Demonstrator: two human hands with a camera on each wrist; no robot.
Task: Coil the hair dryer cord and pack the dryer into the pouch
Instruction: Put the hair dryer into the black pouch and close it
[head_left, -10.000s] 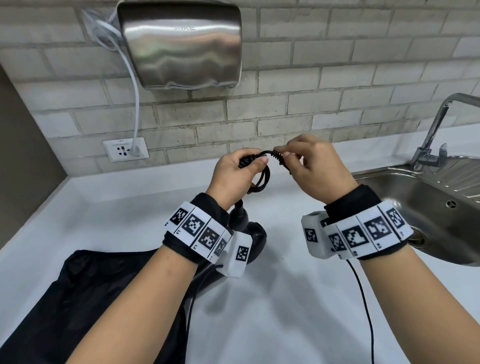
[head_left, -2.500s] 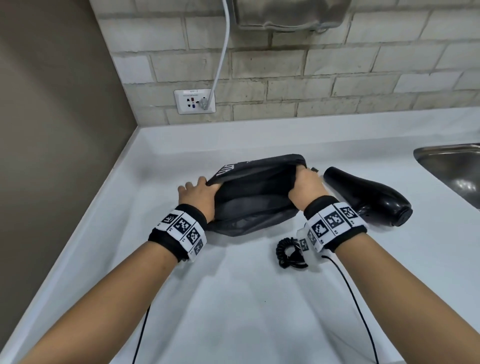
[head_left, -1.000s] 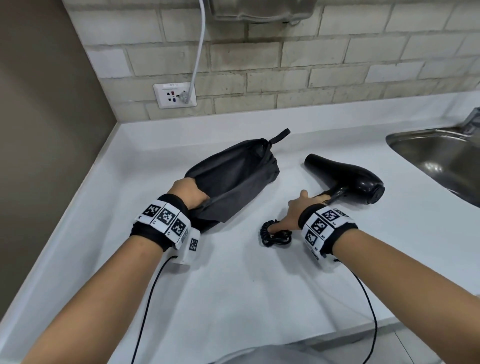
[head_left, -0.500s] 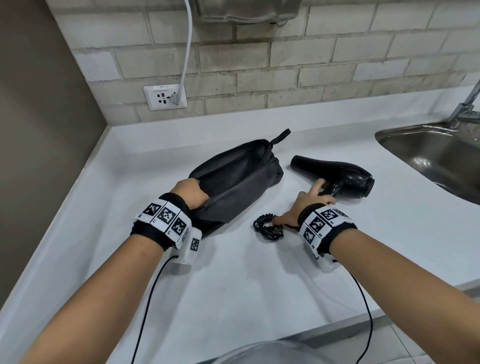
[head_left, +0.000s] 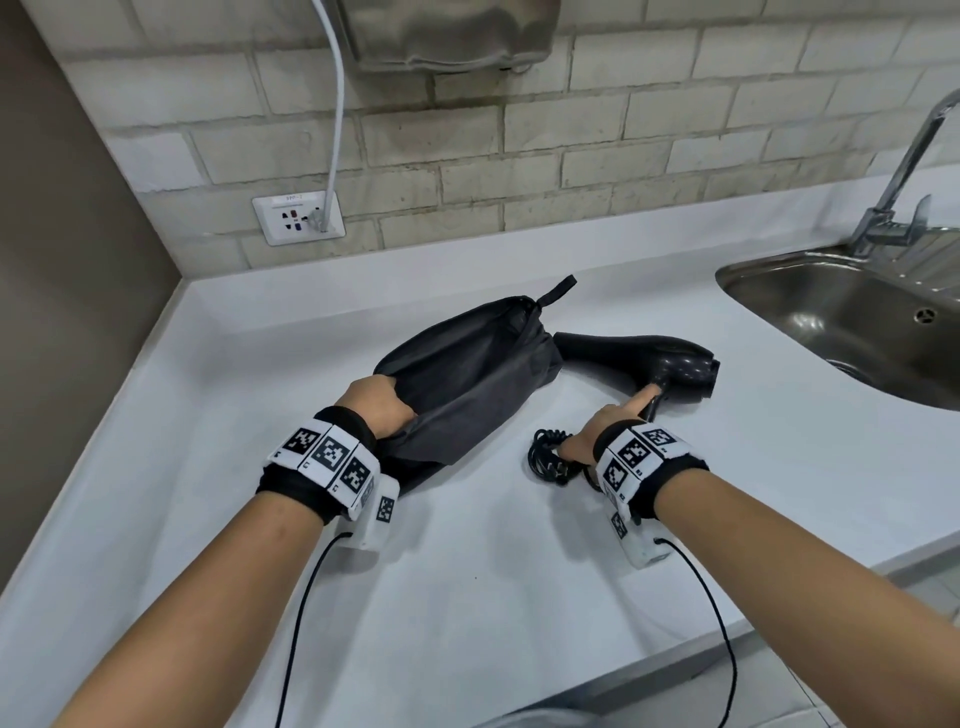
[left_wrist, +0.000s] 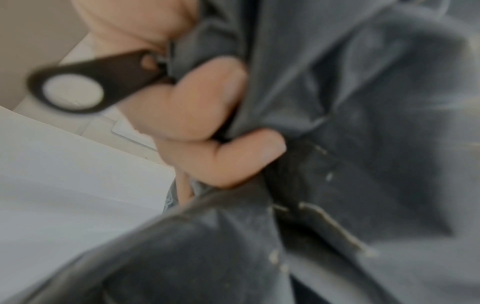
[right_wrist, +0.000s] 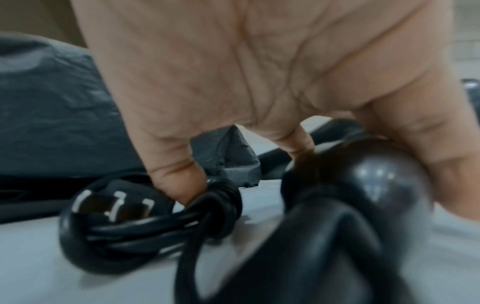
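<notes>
A dark grey pouch lies on the white counter, its mouth toward me. My left hand grips the fabric at the mouth, fingers curled round the fabric beside the zipper pull. The black hair dryer lies to the right of the pouch, its nozzle touching the pouch's far end. My right hand sits over the dryer's handle, index finger stretched along it, fingers straddling it. Its thumb presses into the coiled cord, whose plug shows in the bundle.
A steel sink with a faucet is at the right. On the brick wall are a socket with a white cable and a metal hand dryer. A brown wall bounds the left. The counter's front edge runs near my right forearm.
My right hand has moved from the coiled cord up onto the dryer's handle. The dryer has slid left until its nozzle meets the pouch. My left hand keeps its grip on the pouch.
</notes>
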